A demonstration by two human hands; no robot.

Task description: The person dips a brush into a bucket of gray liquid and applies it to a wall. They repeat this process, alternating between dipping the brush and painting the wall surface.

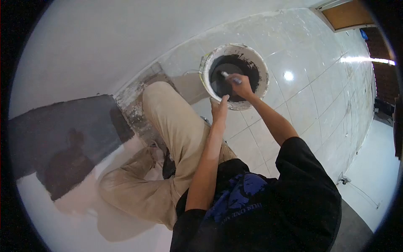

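Tiled floor [302,105] bears a bucket [262,71]; the right hand's [242,87] tool [225,74] seems half-hidden.

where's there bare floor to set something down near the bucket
Bare tiled floor lies right of the bucket in the picture, beyond the right forearm. It's crowded lower left of the bucket, by the left hand and nearer knee.

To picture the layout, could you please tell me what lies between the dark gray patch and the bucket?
In the head view, a rough strip, the person's bent knee and shaded tile lie between the dark gray patch and the bucket.
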